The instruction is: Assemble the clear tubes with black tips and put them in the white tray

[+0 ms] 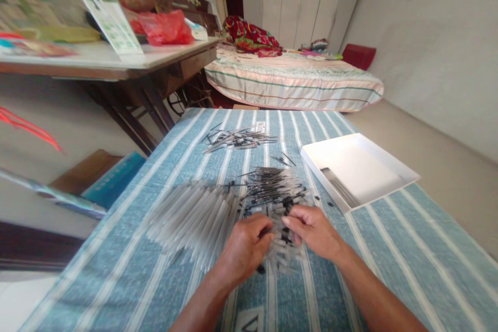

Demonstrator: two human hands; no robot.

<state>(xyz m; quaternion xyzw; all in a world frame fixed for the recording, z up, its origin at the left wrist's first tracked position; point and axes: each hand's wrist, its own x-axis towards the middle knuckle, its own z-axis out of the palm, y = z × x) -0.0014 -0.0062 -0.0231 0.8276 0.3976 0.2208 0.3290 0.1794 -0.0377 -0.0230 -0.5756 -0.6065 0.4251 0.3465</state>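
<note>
Both of my hands are over a heap of small clear and black pen parts [278,254] on the striped tablecloth. My left hand [247,244] is closed, thumb against fingers, at the heap's left side; whatever it pinches is hidden. Opposite it, my right hand [311,228] is closed in a pinch too, and its fingertips hide what is in them. A wide bundle of frosted pen barrels [198,218] lies left of my left hand. Just beyond the hands is a pile of thin dark pen refills [268,181].
A shallow white box [373,166] with several slim pens [338,187] inside stands at the right. Farther back lies another scattered pile of refills [241,138]. Small black caps [330,204] sit near the box. A side table [163,59] and a bed [295,80] stand beyond the blue striped tablecloth [128,249].
</note>
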